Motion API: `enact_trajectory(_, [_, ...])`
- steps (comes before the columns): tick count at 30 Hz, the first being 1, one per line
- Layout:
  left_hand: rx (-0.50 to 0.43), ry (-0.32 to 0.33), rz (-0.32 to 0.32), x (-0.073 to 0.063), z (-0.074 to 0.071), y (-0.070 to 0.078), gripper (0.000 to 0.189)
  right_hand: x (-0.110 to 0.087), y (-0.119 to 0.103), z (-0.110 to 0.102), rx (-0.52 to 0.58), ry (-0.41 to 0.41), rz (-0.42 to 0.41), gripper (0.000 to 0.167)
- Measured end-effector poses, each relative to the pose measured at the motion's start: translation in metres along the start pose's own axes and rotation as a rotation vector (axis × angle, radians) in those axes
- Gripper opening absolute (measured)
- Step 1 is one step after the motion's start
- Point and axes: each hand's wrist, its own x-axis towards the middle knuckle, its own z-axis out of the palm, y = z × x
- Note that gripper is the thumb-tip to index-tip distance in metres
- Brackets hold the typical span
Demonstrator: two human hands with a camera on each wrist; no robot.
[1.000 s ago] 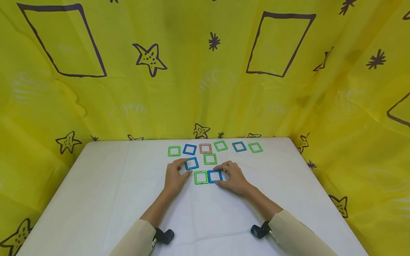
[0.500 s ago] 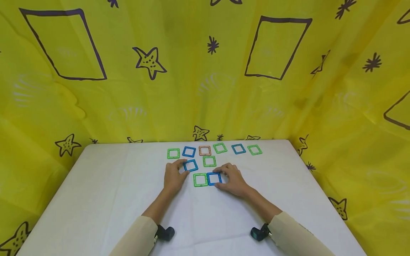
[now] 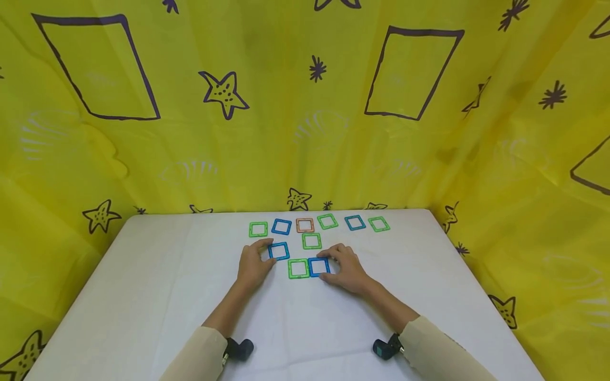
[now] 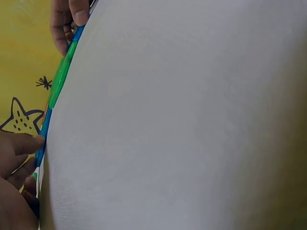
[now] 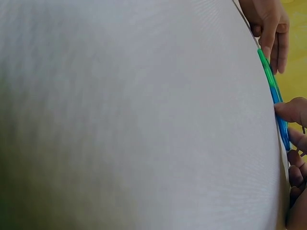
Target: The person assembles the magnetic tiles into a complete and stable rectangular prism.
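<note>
In the head view my left hand (image 3: 252,265) holds a blue square magnetic tile (image 3: 279,259) between thumb and fingers, flat over the white table. My right hand (image 3: 349,269) grips a second blue square tile (image 3: 318,275) by its near and far edges. That tile lies edge to edge with a green square tile (image 3: 298,277) on its left. Both wrist views look along the table surface: the left one shows my thumb at a blue tile edge (image 4: 44,125), and the right one shows my thumb on a blue edge (image 5: 282,127) beside green.
Behind the hands lies a loose row of square tiles: green (image 3: 258,235), blue (image 3: 281,233), orange (image 3: 305,230), more green and blue to the right. One green tile (image 3: 312,247) sits just in front of that row. A yellow patterned curtain (image 3: 267,159) hangs behind the table (image 3: 167,296).
My left hand has drawn its blue tile a little to the left and nearer to me. The right hand and its tile stay in place; the head view has shifted slightly.
</note>
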Motion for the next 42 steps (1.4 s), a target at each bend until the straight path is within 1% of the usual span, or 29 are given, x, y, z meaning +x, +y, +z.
enact_trajectory(3, [0.004,-0.022,0.023,0.001,-0.002,-0.001,0.056,0.0,0.001,0.0,0.0,-0.008,0.01,0.046])
enact_trajectory(7, [0.057,-0.04,0.053,0.004,-0.003,-0.002,0.063,0.0,0.002,0.001,0.002,-0.012,0.012,0.046])
enact_trajectory(14, [0.137,-0.065,0.022,0.008,0.0,-0.001,0.07,0.0,0.001,0.001,0.007,0.0,0.012,0.044])
enact_trajectory(22, [0.206,-0.071,0.043,0.009,0.0,0.002,0.07,0.0,0.004,0.002,-0.003,0.008,-0.005,0.045])
enact_trajectory(26, [0.227,-0.092,0.047,0.011,-0.001,0.003,0.071,0.0,0.005,0.002,0.004,0.012,-0.02,0.045])
enact_trajectory(29, [0.24,-0.104,0.055,0.011,-0.002,0.004,0.067,0.0,0.005,0.002,0.0,0.013,-0.027,0.045])
enact_trajectory(31, [0.25,-0.103,0.071,0.011,-0.003,0.004,0.063,0.0,0.005,0.001,-0.002,0.012,-0.025,0.045])
enact_trajectory(33, [0.249,-0.102,0.071,0.012,-0.003,0.004,0.06,0.0,0.004,0.001,-0.001,0.006,-0.016,0.045])
enact_trajectory(38, [0.226,-0.097,0.059,0.012,-0.004,0.004,0.057,0.0,0.003,0.0,0.003,-0.002,-0.007,0.045])
enact_trajectory(42, [0.209,-0.097,0.073,0.012,-0.004,0.001,0.056,0.0,0.003,0.001,-0.005,0.002,-0.007,0.045])
